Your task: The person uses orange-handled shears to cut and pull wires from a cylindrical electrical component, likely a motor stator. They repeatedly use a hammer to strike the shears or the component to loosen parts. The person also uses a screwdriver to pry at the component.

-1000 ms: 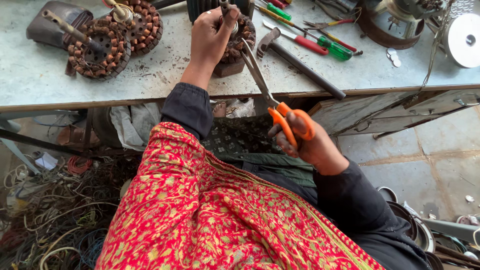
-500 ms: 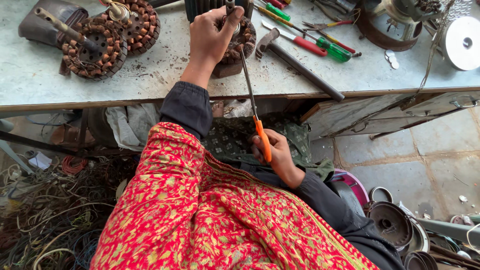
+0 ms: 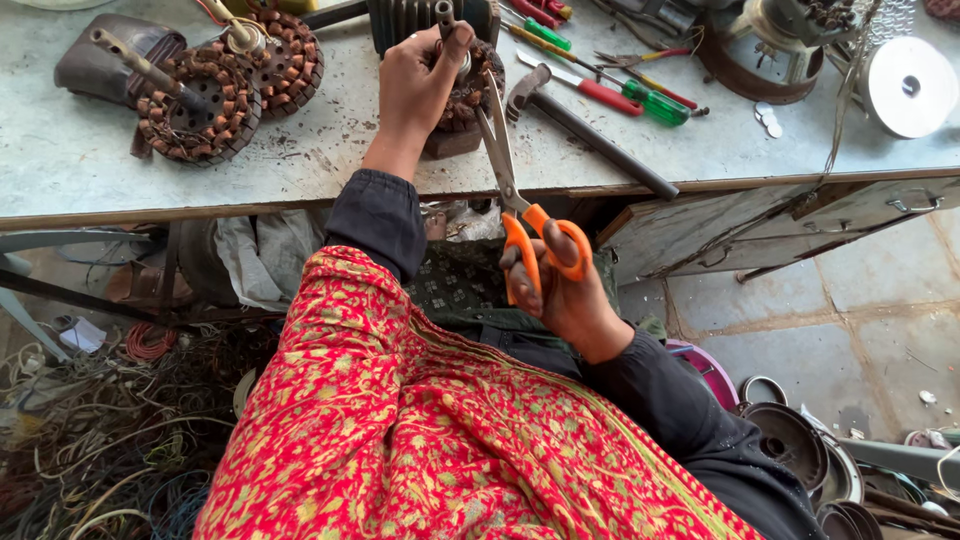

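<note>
Nearest, the right hand (image 3: 565, 290) grips the orange handles of the scissors (image 3: 520, 200), fingers through the loops, blades nearly closed and pointing away toward the motor coil (image 3: 465, 95) on the bench (image 3: 330, 150). Farther off, the left hand (image 3: 425, 80) is clamped on that coil's top, arm stretched forward. A clean cut probably needs the coil held firm and the tips kept at the copper wire only.

Scuffed grey workbench (image 3: 300, 170) with stators (image 3: 195, 105), screwdrivers (image 3: 620, 95), hammer (image 3: 590, 135)
</note>
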